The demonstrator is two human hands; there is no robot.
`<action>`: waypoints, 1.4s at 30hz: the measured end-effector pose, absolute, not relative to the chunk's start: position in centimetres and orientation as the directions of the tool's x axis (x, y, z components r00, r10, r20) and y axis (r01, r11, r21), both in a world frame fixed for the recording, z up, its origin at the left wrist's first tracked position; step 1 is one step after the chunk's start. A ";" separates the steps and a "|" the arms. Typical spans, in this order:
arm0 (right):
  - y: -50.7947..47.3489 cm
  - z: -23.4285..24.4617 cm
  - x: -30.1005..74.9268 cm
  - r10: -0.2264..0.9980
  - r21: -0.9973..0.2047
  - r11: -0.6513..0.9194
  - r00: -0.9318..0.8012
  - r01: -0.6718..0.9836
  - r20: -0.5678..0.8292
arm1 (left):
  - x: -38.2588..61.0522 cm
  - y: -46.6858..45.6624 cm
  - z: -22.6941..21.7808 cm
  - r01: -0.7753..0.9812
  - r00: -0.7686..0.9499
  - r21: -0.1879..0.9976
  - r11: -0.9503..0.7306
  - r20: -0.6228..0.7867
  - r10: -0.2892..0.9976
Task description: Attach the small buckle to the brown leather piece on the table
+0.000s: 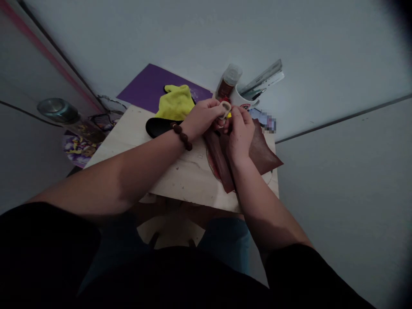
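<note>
My left hand [206, 112] pinches a small cream-coloured loop [225, 110] above the back of the wooden table. Close against the loop's right side, my right hand [240, 126] has its fingers closed; whatever is in them is too small or hidden to name. Beneath my hands and right forearm lies a piece of brown leather-like sheet [262, 150], with a reddish edge showing under its left side. A yellow cloth [177, 102] and a black rounded object [157, 128] lie beside my left wrist, which wears a dark bead bracelet.
A capped clear bottle [229, 81] and a white mug [243, 101] holding rulers and a pen stand behind my hands by the wall. A phone [262, 119] lies right of them. Purple sheet [141, 86] covers the table's [177, 171] back left. Left of it stands a flask [59, 109].
</note>
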State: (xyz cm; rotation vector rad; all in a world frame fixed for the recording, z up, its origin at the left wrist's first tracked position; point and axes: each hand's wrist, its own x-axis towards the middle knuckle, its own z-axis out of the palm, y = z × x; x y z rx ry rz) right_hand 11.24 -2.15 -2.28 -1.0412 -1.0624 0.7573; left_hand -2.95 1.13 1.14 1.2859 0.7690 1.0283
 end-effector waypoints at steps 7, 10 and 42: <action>-2.8 -0.9 10.6 0.899 -0.962 0.273 0.351 0.012 0.260 | -3.5 0.8 1.5 -0.089 0.428 0.995 -0.034 0.069 0.901; -3.1 -0.5 10.3 0.904 -0.967 0.256 0.355 -0.006 0.237 | -3.7 0.9 1.3 -0.093 0.419 0.995 -0.045 0.080 0.904; -3.2 -0.7 10.1 0.961 -0.990 0.143 0.241 -0.019 0.134 | -4.2 0.4 2.2 -0.041 0.364 0.996 -0.077 0.086 0.928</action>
